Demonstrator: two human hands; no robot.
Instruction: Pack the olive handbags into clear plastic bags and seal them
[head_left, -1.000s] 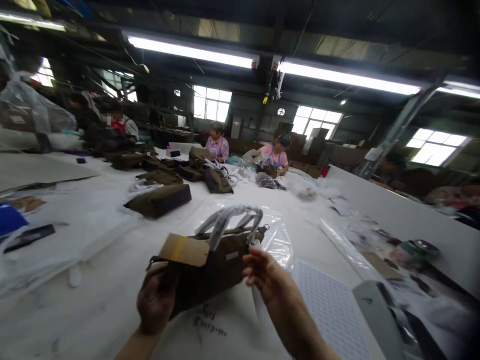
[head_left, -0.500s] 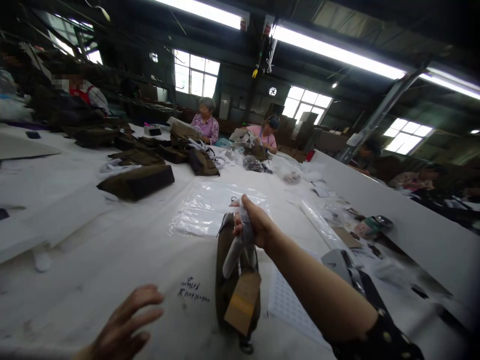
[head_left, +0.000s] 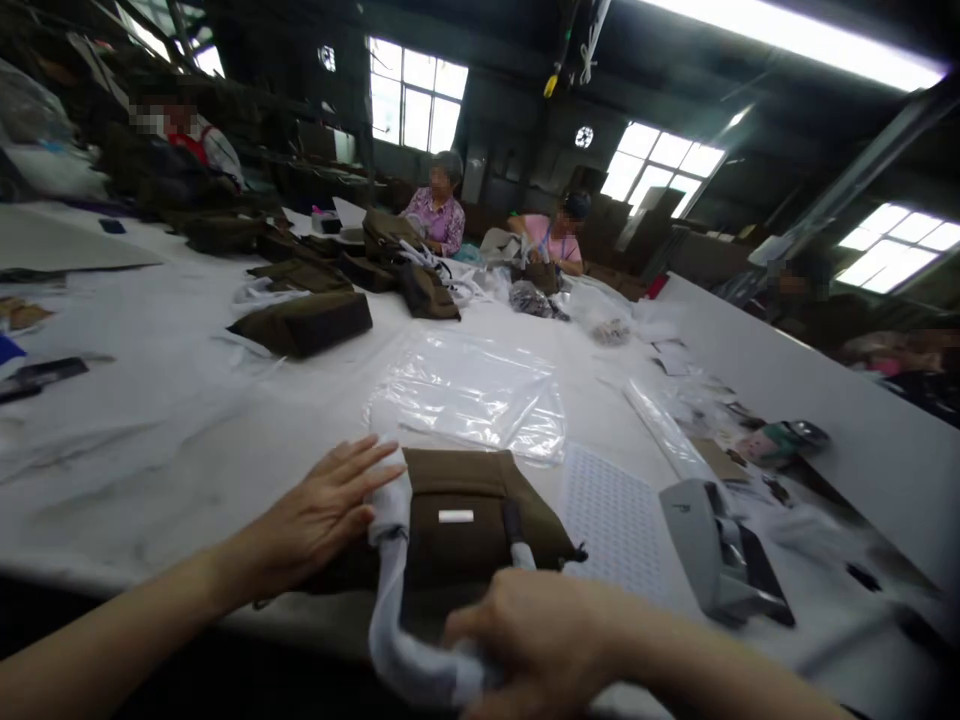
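A dark brown handbag [head_left: 469,515] lies flat on the white table [head_left: 172,420] right in front of me, a small white label on its front. Its handles [head_left: 397,620] are wrapped in white foam and point toward me. My left hand [head_left: 322,515] lies flat with fingers stretched out, pressing on the bag's left side and the wrapped handle. My right hand [head_left: 536,645] is closed around the near end of the wrapped handles at the table's front edge.
A clear plastic bag [head_left: 472,395] lies just beyond the handbag. A perforated white sheet [head_left: 611,515] and a grey device [head_left: 712,555] sit to the right. Several more brown bags [head_left: 304,322] lie further back. Other people [head_left: 439,205] work at the far side.
The bag hung upright from my right hand; now it lies flat on the table. My left hand has come down onto it, and my right hand has slid to the handles' near end.
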